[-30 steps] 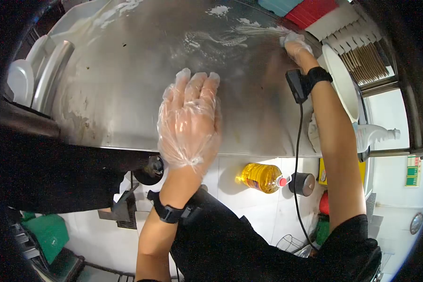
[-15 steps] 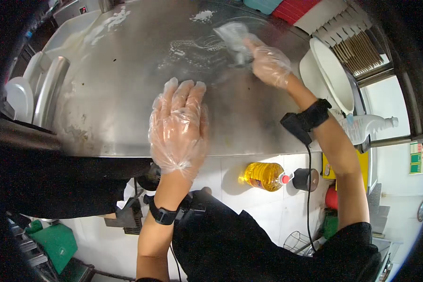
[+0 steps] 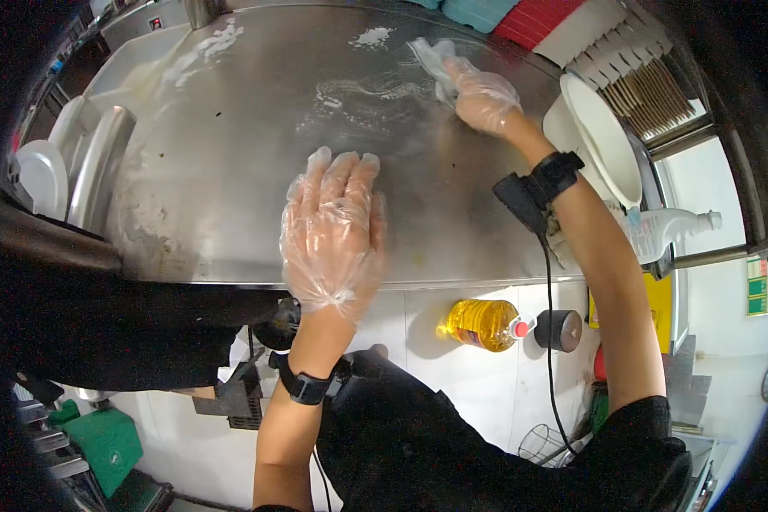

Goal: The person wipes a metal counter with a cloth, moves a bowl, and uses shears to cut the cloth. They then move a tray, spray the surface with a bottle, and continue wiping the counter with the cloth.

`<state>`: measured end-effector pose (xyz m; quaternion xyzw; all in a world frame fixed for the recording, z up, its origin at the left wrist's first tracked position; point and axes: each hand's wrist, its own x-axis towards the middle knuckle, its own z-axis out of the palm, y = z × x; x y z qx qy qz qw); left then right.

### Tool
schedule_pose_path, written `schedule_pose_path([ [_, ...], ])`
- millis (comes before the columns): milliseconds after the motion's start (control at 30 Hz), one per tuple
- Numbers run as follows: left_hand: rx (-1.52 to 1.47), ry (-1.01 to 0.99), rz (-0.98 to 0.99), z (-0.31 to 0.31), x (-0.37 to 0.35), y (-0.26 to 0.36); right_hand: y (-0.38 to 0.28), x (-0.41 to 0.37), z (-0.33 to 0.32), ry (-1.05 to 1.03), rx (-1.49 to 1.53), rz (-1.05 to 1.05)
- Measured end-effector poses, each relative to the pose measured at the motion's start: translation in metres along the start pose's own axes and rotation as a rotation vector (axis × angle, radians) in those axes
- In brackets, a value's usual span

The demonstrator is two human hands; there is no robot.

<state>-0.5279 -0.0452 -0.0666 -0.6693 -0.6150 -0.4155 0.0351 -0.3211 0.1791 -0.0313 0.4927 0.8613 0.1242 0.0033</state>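
Observation:
A metal worktop (image 3: 230, 196) carries white foamy smears (image 3: 375, 90) near its middle and a white patch (image 3: 373, 37) farther back. My right hand (image 3: 482, 98), in a clear plastic glove, presses a pale cloth (image 3: 436, 66) onto the metal at the back right, beside the smears. Gloved in the same clear plastic, my left hand (image 3: 334, 226) lies flat near the front edge, fingers stretched forward, holding nothing.
On the right are a white basin (image 3: 602, 136), a clear spray bottle (image 3: 674, 230) and stacked boxes (image 3: 636, 85). At the left lie foil-like rolls (image 3: 102, 171) and a white plate (image 3: 43, 179). An oil bottle (image 3: 482, 324) stands on the floor.
My right hand has shifted slightly on the worktop with the cloth, which looks more bunched. My left hand stays flat in nearly the same place. The view has shifted slightly.

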Motion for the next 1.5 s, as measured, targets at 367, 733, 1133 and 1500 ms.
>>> schedule_pose_path([
  [367, 0.001, -0.03, -0.023, 0.0, 0.001, -0.002, 0.083, 0.036, 0.007, -0.387, 0.03, 0.754],
  [733, -0.035, -0.057, -0.028, -0.004, 0.005, -0.001, 0.044, 0.104, 0.01, -0.291, -0.028, 0.189],
  [1133, 0.005, 0.006, -0.007, -0.001, -0.001, 0.001, -0.073, -0.005, -0.027, 0.018, 0.203, -0.376],
  [1500, -0.239, -0.094, -0.122, -0.033, 0.006, 0.011, -0.072, -0.121, -0.042, 0.142, 0.77, -0.36],
])
